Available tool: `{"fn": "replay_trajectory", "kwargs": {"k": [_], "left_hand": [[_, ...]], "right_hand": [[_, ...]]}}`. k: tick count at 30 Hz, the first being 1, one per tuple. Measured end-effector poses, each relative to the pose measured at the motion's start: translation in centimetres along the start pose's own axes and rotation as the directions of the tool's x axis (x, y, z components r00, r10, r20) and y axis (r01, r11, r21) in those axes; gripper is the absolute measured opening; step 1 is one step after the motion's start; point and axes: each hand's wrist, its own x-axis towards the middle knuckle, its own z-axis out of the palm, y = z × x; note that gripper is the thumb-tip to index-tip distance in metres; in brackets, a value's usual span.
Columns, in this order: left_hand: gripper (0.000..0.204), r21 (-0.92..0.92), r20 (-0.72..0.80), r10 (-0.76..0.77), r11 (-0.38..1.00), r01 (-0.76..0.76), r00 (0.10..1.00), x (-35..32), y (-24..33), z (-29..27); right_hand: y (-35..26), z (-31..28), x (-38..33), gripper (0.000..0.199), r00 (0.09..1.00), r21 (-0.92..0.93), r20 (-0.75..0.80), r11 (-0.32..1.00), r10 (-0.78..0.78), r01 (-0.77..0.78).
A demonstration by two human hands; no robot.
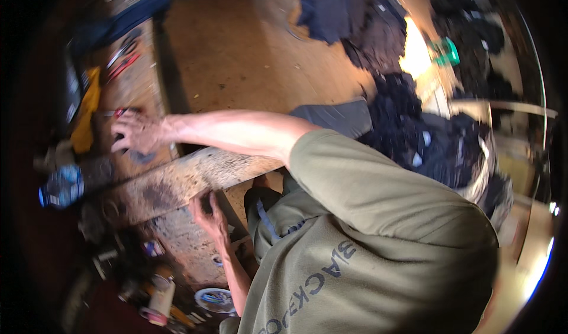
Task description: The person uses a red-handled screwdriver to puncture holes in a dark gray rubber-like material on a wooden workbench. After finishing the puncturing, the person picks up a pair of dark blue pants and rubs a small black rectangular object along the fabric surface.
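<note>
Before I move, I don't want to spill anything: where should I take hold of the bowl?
Probably pinch the bowl by its rim, coming from the picture's upper side: bare wood adjoins it there, while the left forearm crowds its right. It's round, open and holds small things, so keep it level.

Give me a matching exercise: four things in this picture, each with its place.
1. Right hand
2. Left hand
3. Bluish bottle
4. Green object

A. At the lower edge of the wooden plank
B. In the picture's upper right
C. Above the plank, beside a small red item
D. At the picture's far left

Pairs: 1-C; 2-A; 3-D; 4-B
</note>
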Motion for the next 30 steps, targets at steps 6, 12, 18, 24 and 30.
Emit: {"fn": "replay_trajectory", "kwargs": {"k": [6, 12, 18, 24, 30], "left_hand": [[0.009, 0.214, 0.154, 0.277, 0.928, -0.305, 0.949, 1.0, 3.1, 1.6], [0.015, 0.075, 0.485, 0.554, 0.745, -0.663, 0.677, 3.5, 12.0, 13.6], [0.032, 0.014, 0.629, 0.59, 0.643, -0.766, 0.506, 1.4, 20.2, 26.3], [0.047, 0.105, 0.733, 0.546, 0.498, -0.861, 0.406, -0.6, 21.4, 32.6], [0.053, 0.255, 0.753, 0.486, 0.405, -0.878, 0.443, -1.0, 20.4, 33.3]], "right_hand": [[-2.1, -24.3, -19.7, 0.051, 0.706, 0.294, -0.367, 0.795, 0.606, -0.53], [-9.9, -42.0, -55.9, 0.038, -0.418, 0.485, -0.731, -0.021, 0.539, -0.874], [-22.7, -33.4, -77.5, 0.074, -0.943, 0.216, -0.232, -0.932, 0.239, -0.29], [-22.8, -24.3, -75.6, 0.067, -0.74, 0.253, -0.241, -0.695, 0.628, -0.673], [-26.6, -25.4, -79.8, 0.1, -0.949, 0.342, -0.315, -0.93, 0.024, -0.137]]}}
